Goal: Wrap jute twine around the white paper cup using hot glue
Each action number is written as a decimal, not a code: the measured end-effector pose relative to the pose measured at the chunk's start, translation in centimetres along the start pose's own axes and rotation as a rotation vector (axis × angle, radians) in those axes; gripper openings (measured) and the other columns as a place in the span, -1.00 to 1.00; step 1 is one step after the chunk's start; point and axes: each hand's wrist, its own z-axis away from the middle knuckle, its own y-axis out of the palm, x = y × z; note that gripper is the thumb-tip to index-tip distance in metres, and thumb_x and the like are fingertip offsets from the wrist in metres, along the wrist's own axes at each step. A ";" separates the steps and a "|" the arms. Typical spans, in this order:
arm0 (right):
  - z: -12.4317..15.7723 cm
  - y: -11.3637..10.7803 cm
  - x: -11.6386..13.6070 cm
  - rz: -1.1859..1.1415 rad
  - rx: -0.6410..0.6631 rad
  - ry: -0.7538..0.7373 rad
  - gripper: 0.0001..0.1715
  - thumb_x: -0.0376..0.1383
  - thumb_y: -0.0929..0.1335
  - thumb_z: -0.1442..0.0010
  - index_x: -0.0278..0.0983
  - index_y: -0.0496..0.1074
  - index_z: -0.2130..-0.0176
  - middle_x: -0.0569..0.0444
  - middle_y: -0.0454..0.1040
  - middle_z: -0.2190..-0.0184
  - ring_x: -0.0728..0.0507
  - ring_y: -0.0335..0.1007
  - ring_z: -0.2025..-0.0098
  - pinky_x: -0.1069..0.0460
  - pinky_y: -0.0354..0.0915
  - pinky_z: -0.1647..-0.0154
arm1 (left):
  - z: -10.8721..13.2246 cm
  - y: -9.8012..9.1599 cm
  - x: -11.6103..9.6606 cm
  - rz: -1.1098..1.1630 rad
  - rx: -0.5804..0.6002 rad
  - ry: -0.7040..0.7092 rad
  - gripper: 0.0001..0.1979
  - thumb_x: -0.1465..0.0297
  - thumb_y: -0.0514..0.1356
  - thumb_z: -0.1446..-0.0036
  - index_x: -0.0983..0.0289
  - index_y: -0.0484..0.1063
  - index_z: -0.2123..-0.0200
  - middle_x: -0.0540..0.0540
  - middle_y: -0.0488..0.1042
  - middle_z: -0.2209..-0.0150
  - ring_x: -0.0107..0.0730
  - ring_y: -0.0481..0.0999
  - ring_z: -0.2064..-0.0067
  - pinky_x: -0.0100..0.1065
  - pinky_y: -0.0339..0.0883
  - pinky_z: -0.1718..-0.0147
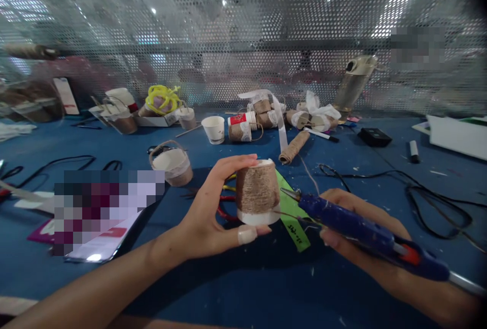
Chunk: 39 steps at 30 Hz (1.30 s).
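My left hand (216, 207) grips a paper cup (257, 187) wrapped in brown twine, fingers at its top and thumb under its white rim. The cup is upside down, and a white band near the rim is bare of twine. A loose strand of twine (291, 215) runs from the cup toward my right hand (353, 217). That hand is closed around a blue hot glue gun (353, 232), whose metal nozzle points at the cup's right side, close to the twine. Behind the cup lie red- and yellow-handled scissors (227, 210) and a green paper strip (294, 217).
A twine-handled cup basket (173, 164) stands left of centre. At the back are a white paper cup (213, 130), a twine roll (294, 147), several decorated cups and a leaning bottle (353, 85). Black cables (414, 182) cross the right side; a phone (110, 232) lies left.
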 end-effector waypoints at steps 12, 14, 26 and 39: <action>0.6 -0.6 -0.7 0.090 -0.046 -0.100 -0.69 -0.47 0.41 -0.17 -0.18 0.23 0.41 0.14 0.37 0.40 -0.13 0.41 0.18 0.00 0.31 0.23 | -0.2 -0.1 0.3 -0.012 0.003 0.042 -0.03 0.43 0.55 0.19 0.17 0.20 -0.29 0.27 0.29 -0.23 0.17 0.31 -0.30 0.17 0.25 -0.28; 0.6 -0.8 -0.7 0.069 0.026 -0.056 -0.73 -0.45 0.39 -0.20 -0.18 0.24 0.40 0.15 0.38 0.38 -0.06 0.36 0.34 0.03 0.27 0.38 | -0.2 -0.2 0.2 -0.017 0.001 0.035 -0.03 0.43 0.54 0.18 0.15 0.20 -0.29 0.26 0.29 -0.23 0.17 0.31 -0.30 0.19 0.25 -0.28; 0.5 -1.1 -0.1 0.120 0.162 0.010 -0.73 -0.36 0.34 -0.19 -0.18 0.15 0.44 0.22 0.22 0.52 0.00 0.13 0.55 0.04 0.03 0.56 | -0.1 -0.2 0.1 -0.012 -0.024 0.019 -0.07 0.35 0.53 0.16 0.06 0.23 -0.28 0.22 0.31 -0.23 0.17 0.32 -0.28 0.24 0.27 -0.27; 1.0 -0.5 -0.3 0.146 0.156 -0.010 -0.72 -0.29 0.35 -0.16 -0.17 0.12 0.44 0.22 0.19 0.52 -0.01 0.06 0.54 0.03 -0.02 0.54 | -0.4 -0.3 0.0 -0.193 0.018 0.121 -0.10 0.29 0.53 0.12 0.16 0.22 -0.28 0.27 0.33 -0.23 0.07 0.36 -0.26 0.06 0.36 -0.21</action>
